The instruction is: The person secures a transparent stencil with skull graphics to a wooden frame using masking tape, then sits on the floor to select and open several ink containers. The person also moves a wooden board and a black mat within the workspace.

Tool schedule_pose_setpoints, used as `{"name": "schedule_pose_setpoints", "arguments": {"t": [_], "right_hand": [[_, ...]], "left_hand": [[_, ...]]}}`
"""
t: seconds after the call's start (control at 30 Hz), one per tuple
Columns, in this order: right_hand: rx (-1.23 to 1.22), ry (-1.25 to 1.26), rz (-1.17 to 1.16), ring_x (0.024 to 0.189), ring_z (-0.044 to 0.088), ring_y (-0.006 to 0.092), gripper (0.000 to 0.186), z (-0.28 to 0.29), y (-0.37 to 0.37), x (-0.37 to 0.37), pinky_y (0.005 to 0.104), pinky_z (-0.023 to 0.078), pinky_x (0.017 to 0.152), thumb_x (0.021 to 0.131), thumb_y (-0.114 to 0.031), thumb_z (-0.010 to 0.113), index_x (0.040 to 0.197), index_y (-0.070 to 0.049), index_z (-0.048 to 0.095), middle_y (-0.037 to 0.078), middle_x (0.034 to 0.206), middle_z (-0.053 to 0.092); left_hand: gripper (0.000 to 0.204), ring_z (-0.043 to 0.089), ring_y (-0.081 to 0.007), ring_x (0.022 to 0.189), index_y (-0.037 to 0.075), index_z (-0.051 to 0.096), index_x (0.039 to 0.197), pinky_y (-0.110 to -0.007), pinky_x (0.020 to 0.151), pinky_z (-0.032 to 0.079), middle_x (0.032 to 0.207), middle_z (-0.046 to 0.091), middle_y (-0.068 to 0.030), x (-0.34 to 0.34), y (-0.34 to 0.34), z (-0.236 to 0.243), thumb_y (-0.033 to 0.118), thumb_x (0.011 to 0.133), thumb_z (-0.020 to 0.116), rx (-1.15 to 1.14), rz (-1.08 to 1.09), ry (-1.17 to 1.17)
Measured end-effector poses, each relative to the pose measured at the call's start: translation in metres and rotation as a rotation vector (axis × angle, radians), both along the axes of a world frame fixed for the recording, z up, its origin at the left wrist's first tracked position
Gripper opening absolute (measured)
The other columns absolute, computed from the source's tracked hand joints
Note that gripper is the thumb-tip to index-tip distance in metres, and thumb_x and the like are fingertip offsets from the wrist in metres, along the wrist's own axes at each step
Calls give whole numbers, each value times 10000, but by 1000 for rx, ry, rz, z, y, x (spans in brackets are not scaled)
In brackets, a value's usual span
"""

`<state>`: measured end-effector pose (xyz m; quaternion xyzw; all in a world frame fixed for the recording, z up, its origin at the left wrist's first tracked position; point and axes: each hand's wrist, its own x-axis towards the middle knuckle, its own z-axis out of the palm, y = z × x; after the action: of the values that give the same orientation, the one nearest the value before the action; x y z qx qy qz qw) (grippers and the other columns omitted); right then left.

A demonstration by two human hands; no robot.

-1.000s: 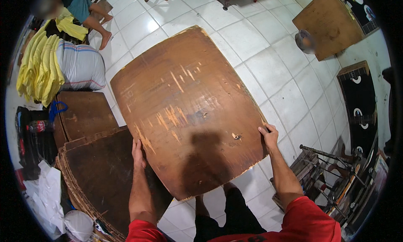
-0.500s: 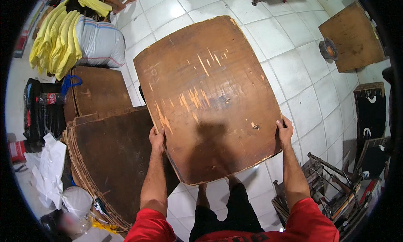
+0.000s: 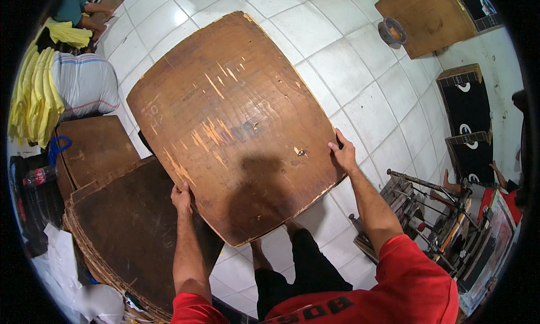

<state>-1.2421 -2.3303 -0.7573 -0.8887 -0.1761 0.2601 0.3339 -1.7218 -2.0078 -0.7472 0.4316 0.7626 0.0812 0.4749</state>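
Observation:
Between my hands I carry a large brown plywood board (image 3: 264,99), worn and splintered with pale streaks; my shadow falls on its near half. My left hand (image 3: 181,199) is closed on its left edge near the lower corner, thumb on top. At the right edge my right hand (image 3: 342,151) grips it the same way, fingers partly hidden underneath. The board is held above the white tiled floor, its left side overlapping a stack of dark boards (image 3: 129,223) beside my left arm.
Folded yellow cloth (image 3: 36,99) and a stuffed white sack (image 3: 84,83) lie at the far left. Another person's arms (image 3: 95,17) show there. On the right stand a metal frame rack (image 3: 422,211), black printed panels (image 3: 466,107), a brown board (image 3: 427,17) and a small round bowl (image 3: 391,34).
My view has turned right, so the surroundings shift left. The board stays in both hands, tilted slightly more. People's limbs now show at the upper left and right.

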Motion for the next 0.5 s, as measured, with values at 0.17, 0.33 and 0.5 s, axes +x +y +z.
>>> {"name": "schedule_pose_setpoints", "arguments": {"t": [0.17, 0.33, 0.5], "right_hand": [[11, 89, -2, 1191, 660, 263, 666, 3, 1, 12, 340, 489, 1032, 858, -124, 774, 1471, -71, 519, 211, 1308, 668], [-146, -353, 102, 1289, 556, 369, 625, 12, 4, -4, 416, 429, 1097, 878, -170, 755, 1445, -36, 530, 242, 1353, 611], [31, -409, -94, 1208, 507, 403, 457, 45, -11, -73, 486, 388, 1065, 954, -191, 642, 1356, 6, 552, 228, 1258, 576]], "left_hand": [[764, 475, -319, 1392, -12, 290, 1572, -424, 1126, 405, 1540, 448, -225, -24, -13, -7, 298, 991, 677, 21, 30, -143], [618, 554, -467, 1258, -54, 433, 1468, -479, 1055, 452, 1368, 547, -337, -104, -197, 17, 215, 950, 636, 318, -401, 85], [455, 681, -441, 1016, 100, 720, 1145, -501, 885, 551, 1096, 720, -213, -179, -392, 145, 482, 926, 603, -665, -1218, 91]]}}
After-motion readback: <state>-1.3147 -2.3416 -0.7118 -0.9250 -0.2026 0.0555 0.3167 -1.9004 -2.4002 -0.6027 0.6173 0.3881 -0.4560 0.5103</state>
